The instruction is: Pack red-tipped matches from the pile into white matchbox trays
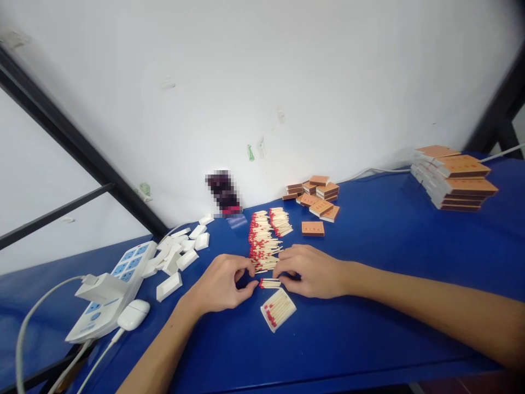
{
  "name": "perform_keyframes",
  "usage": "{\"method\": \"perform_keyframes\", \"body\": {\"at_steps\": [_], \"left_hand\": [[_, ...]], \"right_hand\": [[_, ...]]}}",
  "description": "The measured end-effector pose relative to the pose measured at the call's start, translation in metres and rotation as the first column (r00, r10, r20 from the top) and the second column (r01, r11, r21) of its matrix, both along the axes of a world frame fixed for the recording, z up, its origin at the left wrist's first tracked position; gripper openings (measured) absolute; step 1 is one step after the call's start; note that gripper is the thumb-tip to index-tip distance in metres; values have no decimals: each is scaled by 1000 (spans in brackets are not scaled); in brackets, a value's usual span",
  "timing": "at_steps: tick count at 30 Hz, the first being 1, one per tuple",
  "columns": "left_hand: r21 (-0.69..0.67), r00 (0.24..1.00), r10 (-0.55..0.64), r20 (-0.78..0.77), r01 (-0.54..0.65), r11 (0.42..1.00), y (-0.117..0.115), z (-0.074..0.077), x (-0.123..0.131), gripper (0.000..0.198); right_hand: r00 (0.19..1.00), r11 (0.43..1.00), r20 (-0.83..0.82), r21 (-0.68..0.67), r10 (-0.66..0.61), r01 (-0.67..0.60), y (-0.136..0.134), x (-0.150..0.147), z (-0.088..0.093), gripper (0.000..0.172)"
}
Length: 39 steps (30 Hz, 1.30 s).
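A small row of red-headed matches [269, 283] lies on the blue table between my two hands. My left hand [221, 283] is at the head end, its thumb and index finger curved with a gap between them. At the bare-stick end is my right hand [311, 272], thumb and fingers bent and apart; whether its fingertips touch the sticks I cannot tell. Just beyond lies a long pile of matches [262, 238], with a smaller pile [280, 221] beside it. Nearer to me, a white matchbox tray [292, 310] holds several matches, heads toward the lower left.
Empty white trays [169, 287] lie heaped at the left, by a power strip [135, 266] with a plugged-in charger and a white earphone case [133, 314]. Orange matchbox sleeves [313, 229] are scattered behind my right hand. Stacked matchboxes [467, 187] stand far right, near the wall.
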<state>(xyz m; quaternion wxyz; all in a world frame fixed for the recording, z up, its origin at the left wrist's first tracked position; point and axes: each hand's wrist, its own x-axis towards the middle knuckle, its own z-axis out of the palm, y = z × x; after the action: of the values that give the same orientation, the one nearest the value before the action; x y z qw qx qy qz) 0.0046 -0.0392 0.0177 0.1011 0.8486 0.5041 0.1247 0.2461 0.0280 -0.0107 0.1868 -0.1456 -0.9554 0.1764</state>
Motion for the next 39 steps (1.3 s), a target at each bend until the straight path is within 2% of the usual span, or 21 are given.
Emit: {"method": "perform_keyframes", "body": {"at_steps": [8,18,22,26,39], "left_hand": [[9,1000,-18,17,17,1000,0,0,3,4],[93,1000,1,12,-2,996,1,1,-3,9],[37,1000,-1,5,0,999,1,2,-3,9],[36,1000,-6,4,6,999,1,1,-3,12],[8,1000,18,11,-19,1000,1,0,0,15]], "right_hand": [[1000,1000,2,27,11,-11,0,0,-1,20],[1000,999,4,30,28,-28,-1,2,0,24],[997,998,-51,21,-62,63,-1,1,-1,26],[986,987,-78,48,-150,154,-1,-1,-2,21],[988,988,-57,47,-146,149,0,-1,-2,23]]}}
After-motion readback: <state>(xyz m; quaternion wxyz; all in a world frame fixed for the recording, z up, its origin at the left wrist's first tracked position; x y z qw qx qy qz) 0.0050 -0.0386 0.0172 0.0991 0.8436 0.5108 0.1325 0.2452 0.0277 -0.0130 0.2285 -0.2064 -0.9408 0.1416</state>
